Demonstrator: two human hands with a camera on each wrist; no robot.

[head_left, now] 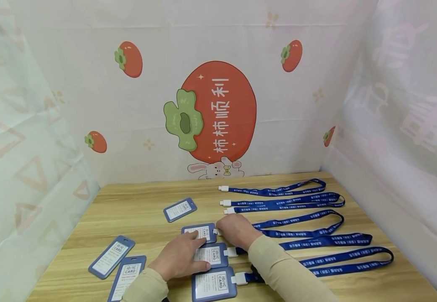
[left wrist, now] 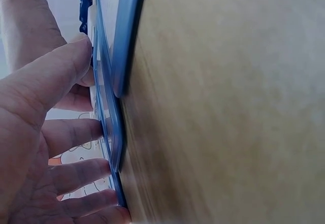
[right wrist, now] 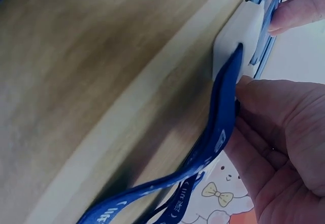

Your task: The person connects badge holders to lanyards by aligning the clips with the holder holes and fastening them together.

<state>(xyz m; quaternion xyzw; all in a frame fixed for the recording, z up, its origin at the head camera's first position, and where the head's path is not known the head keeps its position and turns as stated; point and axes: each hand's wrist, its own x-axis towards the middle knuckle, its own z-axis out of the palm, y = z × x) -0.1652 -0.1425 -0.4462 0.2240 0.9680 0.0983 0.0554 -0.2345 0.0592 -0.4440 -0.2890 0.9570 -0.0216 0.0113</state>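
Observation:
My left hand (head_left: 178, 255) has its fingers spread over the upper badge holder (head_left: 205, 231) and the middle badge holder (head_left: 216, 256). In the left wrist view its fingertips touch the holders' blue edges. My right hand (head_left: 237, 230) pinches the white clip (head_left: 215, 231) at the upper holder's slot end; its fingertips are partly hidden. From there a blue lanyard (head_left: 297, 219) runs right. White clips also join the middle holder and the lower badge holder (head_left: 212, 286) to lanyards. In the right wrist view, a white lanyard clip (right wrist: 236, 38) stands just beside my thumb.
Loose badge holders lie at the left: one tilted (head_left: 112, 257), one partly under my left sleeve (head_left: 129, 274), and another farther back (head_left: 179, 209). Several blue lanyards with white clips, including the farthest one (head_left: 275, 192), stretch across the right of the wooden table (head_left: 135, 201). Printed cloth walls enclose it.

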